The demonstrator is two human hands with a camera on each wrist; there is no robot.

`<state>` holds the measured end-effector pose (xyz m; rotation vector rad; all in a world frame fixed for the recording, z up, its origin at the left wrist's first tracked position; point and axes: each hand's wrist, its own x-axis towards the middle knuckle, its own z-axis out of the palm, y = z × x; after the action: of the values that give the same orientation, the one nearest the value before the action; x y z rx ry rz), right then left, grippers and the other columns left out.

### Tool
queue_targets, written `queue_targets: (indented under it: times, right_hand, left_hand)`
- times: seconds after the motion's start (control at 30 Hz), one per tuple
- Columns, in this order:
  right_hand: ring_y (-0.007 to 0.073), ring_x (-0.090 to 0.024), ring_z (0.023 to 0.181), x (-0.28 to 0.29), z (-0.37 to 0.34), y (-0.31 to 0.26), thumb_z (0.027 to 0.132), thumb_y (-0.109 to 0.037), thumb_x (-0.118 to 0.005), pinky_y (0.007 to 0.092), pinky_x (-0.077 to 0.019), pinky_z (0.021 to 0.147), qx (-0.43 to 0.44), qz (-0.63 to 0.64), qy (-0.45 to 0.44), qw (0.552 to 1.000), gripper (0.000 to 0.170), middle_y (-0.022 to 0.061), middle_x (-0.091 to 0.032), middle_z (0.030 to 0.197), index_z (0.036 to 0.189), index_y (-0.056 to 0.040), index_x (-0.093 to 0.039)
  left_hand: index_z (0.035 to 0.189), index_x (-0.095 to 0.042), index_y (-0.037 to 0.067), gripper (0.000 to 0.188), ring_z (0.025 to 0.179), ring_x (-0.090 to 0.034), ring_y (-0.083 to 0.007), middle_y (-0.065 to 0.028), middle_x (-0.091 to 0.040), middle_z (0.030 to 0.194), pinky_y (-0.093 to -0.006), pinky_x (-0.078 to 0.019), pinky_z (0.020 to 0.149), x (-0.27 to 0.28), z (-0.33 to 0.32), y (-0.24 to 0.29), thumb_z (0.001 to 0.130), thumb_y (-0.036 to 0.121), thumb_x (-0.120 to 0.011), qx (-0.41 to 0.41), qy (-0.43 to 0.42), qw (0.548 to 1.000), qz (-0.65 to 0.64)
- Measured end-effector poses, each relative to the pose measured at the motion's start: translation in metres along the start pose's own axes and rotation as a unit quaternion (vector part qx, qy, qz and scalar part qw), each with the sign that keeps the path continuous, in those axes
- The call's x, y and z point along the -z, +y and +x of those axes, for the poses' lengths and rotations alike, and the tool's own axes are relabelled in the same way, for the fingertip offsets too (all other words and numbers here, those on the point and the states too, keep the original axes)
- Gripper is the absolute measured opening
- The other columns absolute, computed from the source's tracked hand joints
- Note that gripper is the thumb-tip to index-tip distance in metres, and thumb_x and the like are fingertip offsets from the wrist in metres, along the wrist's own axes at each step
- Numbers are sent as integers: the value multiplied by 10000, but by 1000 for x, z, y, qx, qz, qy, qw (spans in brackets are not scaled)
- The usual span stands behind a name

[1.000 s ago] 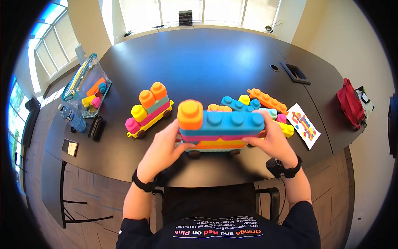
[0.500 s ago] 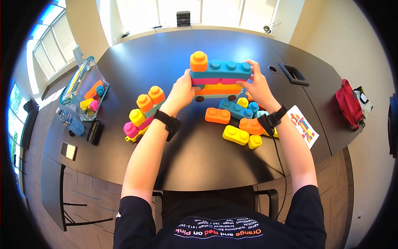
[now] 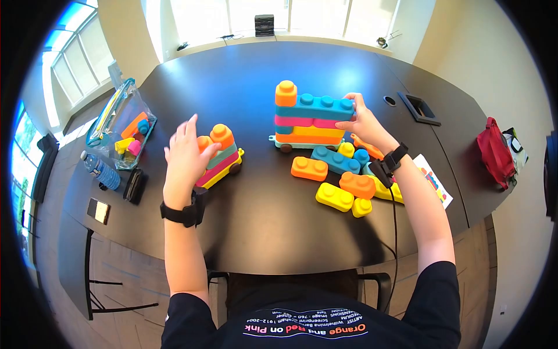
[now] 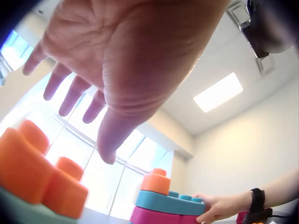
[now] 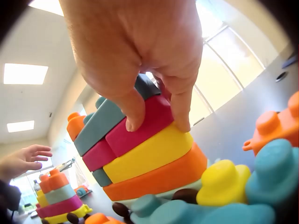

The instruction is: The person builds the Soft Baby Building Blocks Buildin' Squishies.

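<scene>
From my remote seat I see the tall block train point(image 3: 311, 124) standing built on the table point(image 3: 256, 232) — right hand point(image 3: 366, 125) pinching its end, left hand point(image 3: 185, 156) spread beside the smaller built train point(image 3: 223, 156) — with loose blocks point(image 3: 356, 185) left unstacked.

The tall block stack point(image 3: 309, 122) is banded blue, pink, yellow and orange over pale green.

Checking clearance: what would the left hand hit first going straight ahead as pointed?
Looks free as far as shown: the left hand seems to point above the orange blocks, though depth is unclear.
</scene>
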<state>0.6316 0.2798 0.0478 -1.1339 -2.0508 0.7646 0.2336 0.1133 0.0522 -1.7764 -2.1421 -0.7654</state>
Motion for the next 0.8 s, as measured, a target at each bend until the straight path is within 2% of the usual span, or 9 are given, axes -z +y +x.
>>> queue_targets:
  times: [0.03, 0.1, 0.13, 0.2, 0.23, 0.3, 0.37, 0.73, 0.8]
  right_hand:
    - [290, -692, 1121, 1, 2, -2, 925, -42, -809, 411, -570, 975, 1, 2, 0, 1000, 619, 187, -670, 1177, 1377, -108, -391]
    - [226, -681, 1100, 4, 3, -7, 940, -8, -789, 365, -605, 916, -35, -37, -23, 998, 622, 143, -592, 1216, 1391, -108, -372]
    - [226, -681, 1100, 5, 3, -7, 940, -8, -789, 365, -605, 916, -35, -35, -22, 998, 622, 143, -592, 1216, 1391, -108, -372]
    - [214, -675, 1091, 6, 3, -7, 944, -10, -787, 359, -619, 896, -59, -14, -30, 998, 616, 133, -592, 1209, 1390, -108, -373]
    - [214, -675, 1091, 6, 3, -4, 944, -10, -787, 359, -619, 896, -59, -14, -30, 998, 616, 133, -592, 1209, 1390, -108, -373]
    - [210, -673, 1089, 6, 2, 2, 948, -13, -785, 355, -625, 893, -17, 18, -26, 999, 612, 128, -592, 1215, 1390, -111, -373]
    - [208, -671, 1091, 7, 2, 1, 949, -12, -784, 354, -624, 895, -23, 21, -30, 999, 610, 125, -588, 1220, 1388, -112, -374]
    - [194, -655, 1113, 5, 6, 4, 952, -10, -785, 359, -620, 901, -31, 26, -46, 998, 598, 101, -574, 1201, 1376, -120, -378]
    - [245, -666, 1084, 5, 7, 6, 944, -62, -811, 400, -576, 933, -10, 33, -50, 998, 609, 154, -638, 1172, 1368, -116, -378]
  left_hand:
    - [1535, -501, 73, 723, 1321, -589, -395, -199, -627, 1417, -455, -467, 1120, -2, -2, -11, 918, 281, -816, 0, 0, 1000, 2]
    - [1522, -474, 69, 674, 1243, -637, -406, -229, -652, 1354, -442, -509, 1048, -17, -4, -29, 957, 267, -783, -3, -86, 992, -94]
    - [1522, -474, 69, 674, 1243, -637, -406, -229, -652, 1354, -442, -509, 1048, -21, -1, -29, 957, 267, -783, -4, -87, 992, -93]
    - [1479, -490, 104, 609, 1200, -643, -476, -233, -650, 1344, -487, -537, 1008, -31, 5, -27, 960, 263, -768, 12, -150, 966, -209]
    - [1409, -502, 106, 515, 1146, -658, -469, -239, -672, 1243, -495, -544, 972, -36, 5, -19, 974, 227, -750, -16, -123, 970, -211]
    - [1401, -498, 108, 502, 1132, -660, -464, -236, -672, 1221, -497, -546, 958, -49, 9, -9, 978, 218, -746, -37, -105, 973, -203]
    - [1395, -481, 115, 495, 1098, -665, -454, -228, -670, 1178, -503, -550, 927, -54, 14, -1, 983, 199, -741, -65, -83, 975, -194]
    - [1367, -485, 100, 448, 1134, -650, -461, -257, -674, 1190, -470, -530, 957, -51, 16, 24, 990, 155, -721, -65, -117, 966, -223]
    - [1363, -485, 98, 446, 1132, -650, -462, -258, -674, 1188, -471, -530, 956, -51, 15, 27, 989, 153, -721, -72, -119, 963, -230]
